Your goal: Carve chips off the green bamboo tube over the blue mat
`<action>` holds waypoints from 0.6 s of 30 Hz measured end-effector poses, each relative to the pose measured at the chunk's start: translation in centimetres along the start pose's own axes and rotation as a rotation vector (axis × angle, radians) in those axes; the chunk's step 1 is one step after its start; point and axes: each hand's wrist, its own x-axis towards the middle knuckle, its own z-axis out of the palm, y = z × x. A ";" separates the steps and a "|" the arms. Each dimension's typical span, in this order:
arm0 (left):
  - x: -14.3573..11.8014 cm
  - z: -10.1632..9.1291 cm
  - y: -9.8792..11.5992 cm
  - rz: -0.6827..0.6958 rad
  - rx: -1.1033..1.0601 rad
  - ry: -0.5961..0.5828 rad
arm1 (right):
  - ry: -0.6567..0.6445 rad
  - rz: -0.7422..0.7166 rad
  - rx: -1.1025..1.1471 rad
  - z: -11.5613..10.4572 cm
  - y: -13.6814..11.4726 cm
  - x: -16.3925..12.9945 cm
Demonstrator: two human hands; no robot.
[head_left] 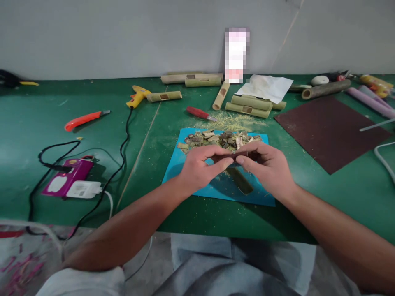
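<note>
L hand (199,168) + R hand (267,166) pinch bamboo piece (240,181).

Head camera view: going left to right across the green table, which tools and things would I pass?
Purple device → orange utility knife → yellow glue gun → red-handled knife → white paper → dark brown sheet → lilac rolls.
</note>
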 end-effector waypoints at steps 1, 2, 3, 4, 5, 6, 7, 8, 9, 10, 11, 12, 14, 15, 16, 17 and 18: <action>0.0 0.0 0.0 -0.009 -0.017 0.002 | -0.004 -0.002 -0.003 0.0 0.0 0.0; 0.0 0.0 0.1 -0.013 -0.030 0.000 | -0.007 -0.002 -0.005 0.0 0.1 0.0; -0.1 0.0 0.1 -0.010 -0.039 -0.002 | -0.010 0.000 -0.006 0.0 0.1 0.0; -0.1 0.0 0.2 -0.002 -0.042 -0.003 | -0.015 0.004 -0.008 0.0 0.2 0.0; -0.2 0.0 0.2 0.013 -0.039 -0.003 | -0.016 0.009 -0.010 -0.1 0.2 0.0; -0.2 0.0 0.1 0.031 -0.029 -0.002 | -0.017 0.014 -0.014 -0.1 0.2 -0.1; -0.3 0.0 0.1 0.050 -0.016 0.000 | -0.018 0.019 -0.017 -0.1 0.2 -0.1; -0.3 0.0 0.0 0.068 -0.002 -0.002 | -0.021 0.025 -0.019 -0.1 0.2 -0.1; -0.4 0.0 0.0 0.085 0.012 -0.004 | -0.024 0.031 -0.019 -0.1 0.2 -0.1; -0.4 0.0 -0.1 0.098 0.024 -0.007 | -0.029 0.037 -0.015 -0.1 0.2 -0.1; -0.4 0.0 -0.1 0.108 0.034 -0.009 | -0.035 0.043 -0.009 -0.1 0.2 -0.1; -0.4 0.0 -0.1 0.116 0.040 -0.012 | -0.043 0.050 -0.003 -0.1 0.2 -0.1; -0.4 0.0 -0.1 0.124 0.038 -0.012 | -0.056 0.061 0.012 -0.1 0.1 0.0; -0.4 0.0 -0.1 0.119 0.028 -0.014 | -0.065 0.064 0.022 -0.2 0.1 0.0; -0.4 0.0 -0.1 0.105 0.011 -0.018 | -0.075 0.065 0.035 -0.2 0.1 0.0; -0.3 0.1 -0.1 0.081 -0.012 -0.020 | -0.087 0.063 0.048 -0.2 0.1 0.0; -0.3 0.1 -0.1 0.045 -0.040 -0.020 | -0.098 0.055 0.059 -0.2 0.1 0.0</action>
